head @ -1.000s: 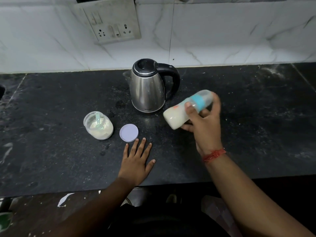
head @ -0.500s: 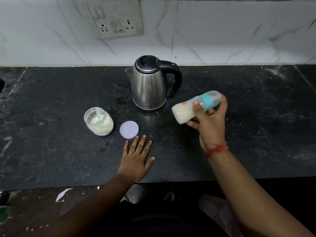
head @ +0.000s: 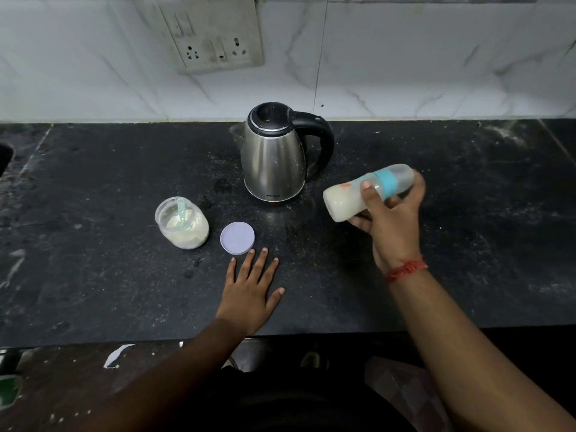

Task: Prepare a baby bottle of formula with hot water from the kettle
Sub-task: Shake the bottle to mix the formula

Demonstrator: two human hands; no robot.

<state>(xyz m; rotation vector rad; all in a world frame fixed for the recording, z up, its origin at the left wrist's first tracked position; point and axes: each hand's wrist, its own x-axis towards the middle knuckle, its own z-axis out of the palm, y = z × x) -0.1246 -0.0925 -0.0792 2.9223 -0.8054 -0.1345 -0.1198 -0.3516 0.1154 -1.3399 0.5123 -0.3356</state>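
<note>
Little moved: bottle (head: pixel 367 194) stays tilted sideways above tabletop (head: pixel 483 219), beside kettle (head: pixel 274 157), clamped in right hand (head: pixel 389 226). Left hand (head: pixel 249 294) flat, fingers spread. Risk: leak through cap if loose.

A dark stone counter (head: pixel 467 260), speckled and dusty, is running the width of the view. White marble-look wall tiles (head: pixel 436 57) are rising behind it, carrying a grimy switch-and-socket plate (head: pixel 215 39). Below the counter edge, everything is lying in shadow, possibly floor.
</note>
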